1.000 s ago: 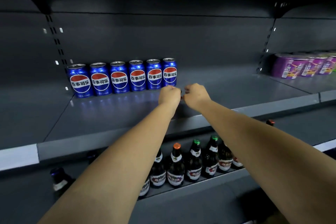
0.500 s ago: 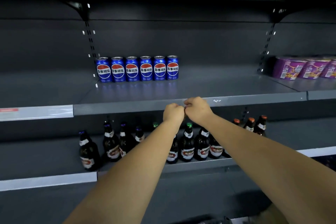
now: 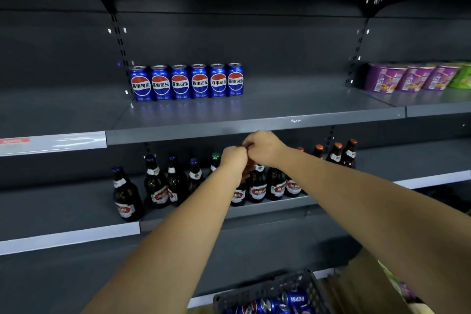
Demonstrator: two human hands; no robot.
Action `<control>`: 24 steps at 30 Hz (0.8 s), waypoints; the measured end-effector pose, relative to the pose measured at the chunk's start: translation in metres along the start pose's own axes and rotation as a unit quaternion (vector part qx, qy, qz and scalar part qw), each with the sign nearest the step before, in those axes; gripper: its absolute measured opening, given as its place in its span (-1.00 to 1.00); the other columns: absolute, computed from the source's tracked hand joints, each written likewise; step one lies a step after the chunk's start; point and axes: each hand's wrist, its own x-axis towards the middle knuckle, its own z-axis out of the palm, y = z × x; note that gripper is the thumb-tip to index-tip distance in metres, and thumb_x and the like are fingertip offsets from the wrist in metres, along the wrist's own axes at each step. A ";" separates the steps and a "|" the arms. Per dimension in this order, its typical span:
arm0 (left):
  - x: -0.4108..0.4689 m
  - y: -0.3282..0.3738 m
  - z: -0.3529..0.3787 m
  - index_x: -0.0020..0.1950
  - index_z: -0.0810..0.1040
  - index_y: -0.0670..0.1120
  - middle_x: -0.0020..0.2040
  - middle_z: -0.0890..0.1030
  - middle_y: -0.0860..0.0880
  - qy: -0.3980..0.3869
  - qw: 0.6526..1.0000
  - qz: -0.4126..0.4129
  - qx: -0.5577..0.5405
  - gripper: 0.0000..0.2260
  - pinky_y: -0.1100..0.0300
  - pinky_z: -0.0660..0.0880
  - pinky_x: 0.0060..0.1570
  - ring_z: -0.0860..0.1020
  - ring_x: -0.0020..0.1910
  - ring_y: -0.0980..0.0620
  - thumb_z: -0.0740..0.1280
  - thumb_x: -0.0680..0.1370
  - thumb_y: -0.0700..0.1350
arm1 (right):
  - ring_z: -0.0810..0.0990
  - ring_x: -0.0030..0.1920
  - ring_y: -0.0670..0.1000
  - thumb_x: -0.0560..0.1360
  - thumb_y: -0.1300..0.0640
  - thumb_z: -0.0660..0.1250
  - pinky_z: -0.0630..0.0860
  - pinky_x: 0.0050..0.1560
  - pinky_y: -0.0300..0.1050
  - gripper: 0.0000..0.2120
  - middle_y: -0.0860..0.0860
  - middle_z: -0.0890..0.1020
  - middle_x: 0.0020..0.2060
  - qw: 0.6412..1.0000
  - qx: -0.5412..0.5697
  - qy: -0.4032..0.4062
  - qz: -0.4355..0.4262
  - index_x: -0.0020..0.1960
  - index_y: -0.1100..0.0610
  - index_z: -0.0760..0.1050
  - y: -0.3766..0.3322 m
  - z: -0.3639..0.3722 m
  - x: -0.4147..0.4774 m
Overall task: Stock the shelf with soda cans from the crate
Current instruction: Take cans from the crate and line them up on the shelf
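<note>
While the left grip (image 3: pixel 233 159) and right grip (image 3: pixel 265 148) are curled together, holding nothing visible, the soda cans (image 3: pixel 295 299) lie in the crate (image 3: pixel 254 288) below; probably smooth, firm, best taken around the side

Blue soda cans (image 3: pixel 186 81) with red, white and blue roundels on a dark grey shelf (image 3: pixel 280 109); purple tubs (image 3: pixel 410 78) at its right edge.

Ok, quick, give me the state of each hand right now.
Bare left hand: closed, fingers curled, nothing visible in it.
Bare right hand: closed, fingers curled, nothing visible in it.
</note>
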 end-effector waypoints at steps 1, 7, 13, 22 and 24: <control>0.000 -0.004 -0.005 -0.09 0.47 -0.15 -0.32 0.54 -0.13 -0.009 0.999 -0.031 -0.029 -0.82 0.16 0.42 -0.42 0.49 -0.41 -0.03 0.10 0.60 -0.22 | 0.54 0.14 0.10 0.46 0.32 0.15 0.47 0.16 -0.09 -0.68 0.14 0.63 0.09 1.000 -0.012 -0.015 -0.012 0.10 0.24 0.61 -0.005 0.003 -0.003; -0.008 -0.038 -0.018 -0.12 0.48 -0.12 -0.35 0.58 -0.09 -0.031 0.992 -0.076 -0.092 -0.81 0.19 0.41 -0.41 0.52 -0.39 0.01 0.10 0.59 -0.16 | 0.56 0.11 0.13 0.43 0.32 0.17 0.51 0.12 -0.07 -0.67 0.14 0.63 0.06 0.995 -0.060 -0.079 -0.025 0.10 0.19 0.60 -0.016 0.022 -0.019; -0.025 -0.062 -0.015 -0.18 0.46 -0.09 -0.26 0.54 -0.06 -0.031 0.993 -0.062 -0.097 -0.80 0.17 0.41 -0.30 0.49 -0.32 0.01 0.10 0.58 -0.19 | 0.55 0.14 0.11 0.46 0.35 0.16 0.48 0.16 -0.10 -0.66 0.16 0.63 0.09 0.995 -0.026 -0.091 -0.042 0.13 0.23 0.60 -0.006 0.032 -0.040; -0.043 -0.112 0.056 -0.09 0.50 -0.12 -0.28 0.58 -0.07 -0.012 0.993 -0.111 -0.039 -0.81 0.12 0.47 -0.17 0.51 -0.30 -0.03 0.12 0.60 -0.15 | 0.54 0.07 0.16 0.46 0.32 0.19 0.44 -0.07 -0.13 -0.73 0.19 0.60 0.02 0.980 -0.061 -0.168 -0.086 0.11 0.26 0.54 0.078 0.045 -0.088; -0.048 -0.129 0.073 -0.23 0.47 -0.11 -0.45 0.57 -0.02 -0.024 0.992 -0.122 0.008 -0.77 0.16 0.43 -0.20 0.47 -0.34 0.01 0.13 0.59 -0.19 | 0.53 0.08 0.16 0.49 0.30 0.19 0.37 -0.11 -0.15 -0.73 0.19 0.59 0.05 0.973 -0.086 -0.196 -0.090 0.16 0.24 0.51 0.110 0.050 -0.101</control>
